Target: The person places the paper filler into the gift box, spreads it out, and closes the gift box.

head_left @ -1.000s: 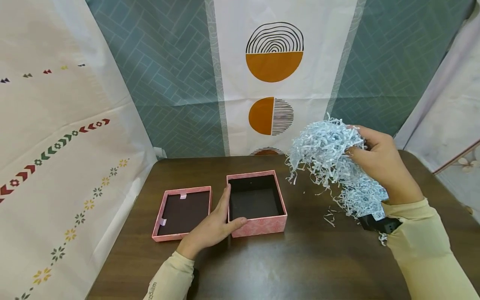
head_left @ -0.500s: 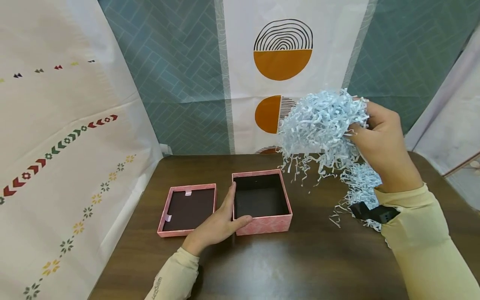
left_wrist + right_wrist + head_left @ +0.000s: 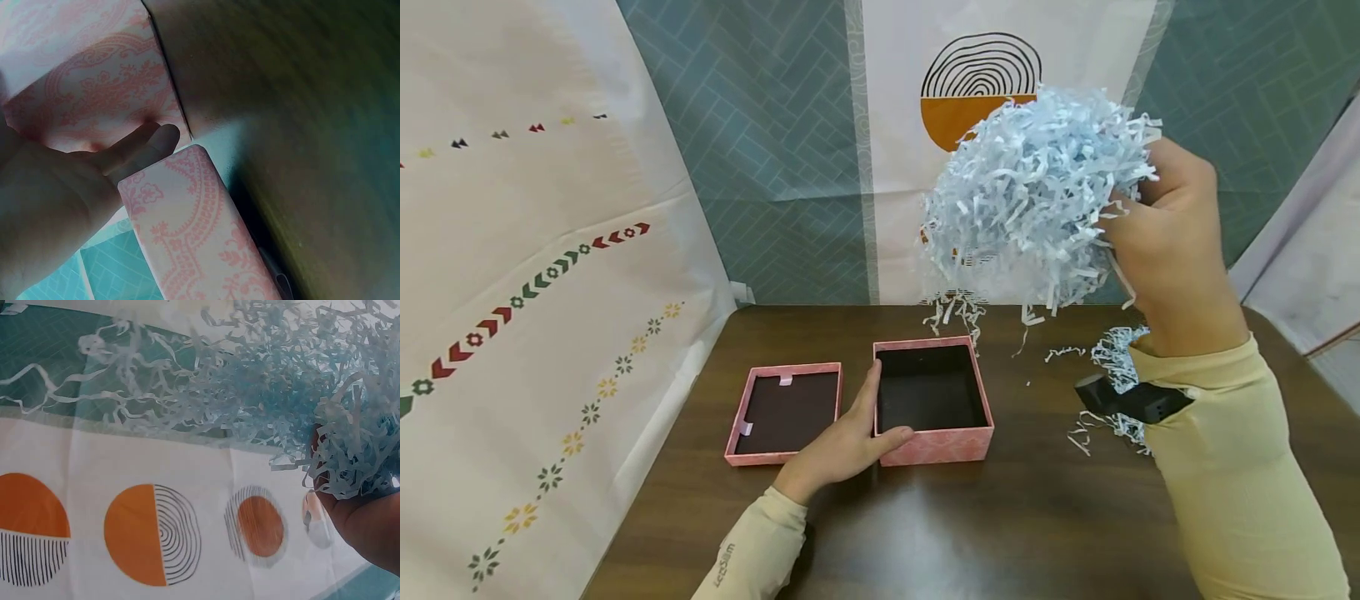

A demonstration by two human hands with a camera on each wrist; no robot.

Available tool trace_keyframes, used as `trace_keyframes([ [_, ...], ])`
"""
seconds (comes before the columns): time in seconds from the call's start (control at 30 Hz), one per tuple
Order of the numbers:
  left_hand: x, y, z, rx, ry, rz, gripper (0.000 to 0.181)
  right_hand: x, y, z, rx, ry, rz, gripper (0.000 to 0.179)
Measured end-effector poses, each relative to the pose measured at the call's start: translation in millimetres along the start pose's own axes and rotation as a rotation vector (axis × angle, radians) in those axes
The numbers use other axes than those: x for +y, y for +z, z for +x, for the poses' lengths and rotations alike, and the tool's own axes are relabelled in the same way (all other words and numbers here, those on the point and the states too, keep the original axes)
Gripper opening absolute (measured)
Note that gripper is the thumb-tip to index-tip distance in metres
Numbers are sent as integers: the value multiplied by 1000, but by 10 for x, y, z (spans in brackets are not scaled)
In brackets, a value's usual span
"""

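Head view shows the right hand (image 3: 1180, 233) gripping shredded paper (image 3: 1045, 187) above the table (image 3: 1000, 533) while the left hand (image 3: 842, 446), outstretched, braces the pink box (image 3: 938, 447); slow, level movement should limit shedding.

The pink box (image 3: 936, 447) offers room from above, while the left hand (image 3: 842, 446) and shallower box (image 3: 793, 412) block its left side.

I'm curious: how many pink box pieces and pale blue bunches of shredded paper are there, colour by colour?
Pink: 2 (deep box, shallow lid)
Pale blue: 2 (held bunch, resting pile, partly hidden)
Total: 4
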State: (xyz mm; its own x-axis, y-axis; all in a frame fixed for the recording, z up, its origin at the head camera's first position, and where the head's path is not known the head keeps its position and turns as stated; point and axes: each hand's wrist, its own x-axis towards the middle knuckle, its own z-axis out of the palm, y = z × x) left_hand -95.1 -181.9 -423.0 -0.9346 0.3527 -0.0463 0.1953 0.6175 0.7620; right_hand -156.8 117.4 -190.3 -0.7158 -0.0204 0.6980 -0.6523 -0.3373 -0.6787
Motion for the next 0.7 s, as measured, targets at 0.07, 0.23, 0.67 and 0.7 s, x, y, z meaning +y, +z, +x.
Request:
trace_keyframes([
  [0.07,-1,-1,1,0,0,3,109,-6,39,24,7,4,24,26],
  [0.23,-3,8,9,1,-5,8,109,108,75,-16,-57,-3,39,27],
  [0.67,22,21,4,11,-3,-1,107,642,-99,-468,-179,185,-180,38],
  [0.7,22,18,4,13,-4,-1,107,671,-106,-491,-183,199,-197,38],
])
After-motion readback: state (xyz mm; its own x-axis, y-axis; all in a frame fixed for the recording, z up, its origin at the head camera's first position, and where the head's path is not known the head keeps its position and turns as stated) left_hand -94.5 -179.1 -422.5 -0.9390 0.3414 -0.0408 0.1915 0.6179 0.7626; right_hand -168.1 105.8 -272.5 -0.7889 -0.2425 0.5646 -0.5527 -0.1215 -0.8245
